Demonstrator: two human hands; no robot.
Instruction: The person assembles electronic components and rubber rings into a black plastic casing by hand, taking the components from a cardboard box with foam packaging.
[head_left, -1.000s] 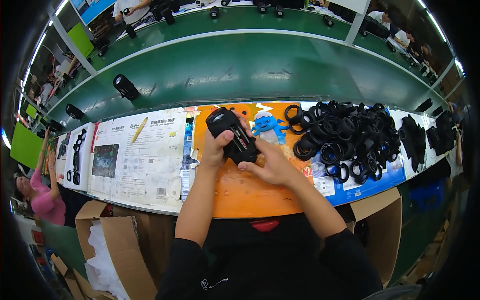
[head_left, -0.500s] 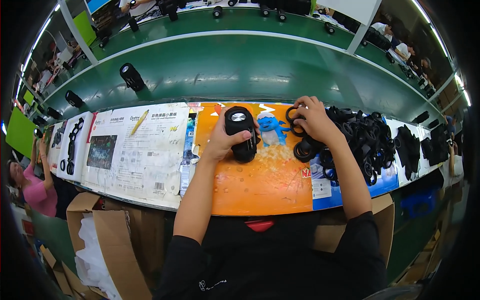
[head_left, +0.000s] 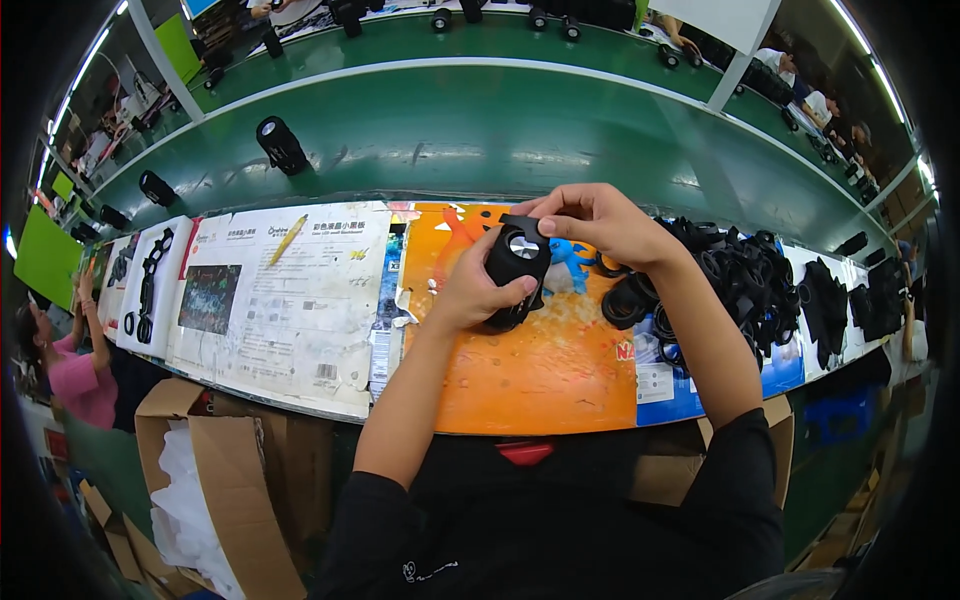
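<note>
My left hand (head_left: 472, 288) is wrapped round a black cylindrical speaker (head_left: 510, 272) with a silver disc on its upper end, held above the orange board. At that end, my right hand (head_left: 598, 222) pinches a black ring (head_left: 518, 221) against the rim. The ring seems to lie partly over the edge; my fingers cover the rest of it. To the right of the speaker, several loose black rings (head_left: 628, 302) lie beside a large heap of black rings (head_left: 735, 290).
White printed boards (head_left: 270, 340) cover the left of the bench, with a yellow pen (head_left: 287, 240) on them. Ahead runs a green belt (head_left: 420, 130) carrying black speakers (head_left: 281, 146). Cardboard boxes (head_left: 235, 480) stand below the bench edge. A person in pink (head_left: 85, 385) is at far left.
My right hand has carried a black ring left from beside the heap to the speaker's upper end. My left hand and the speaker have shifted slightly right.
</note>
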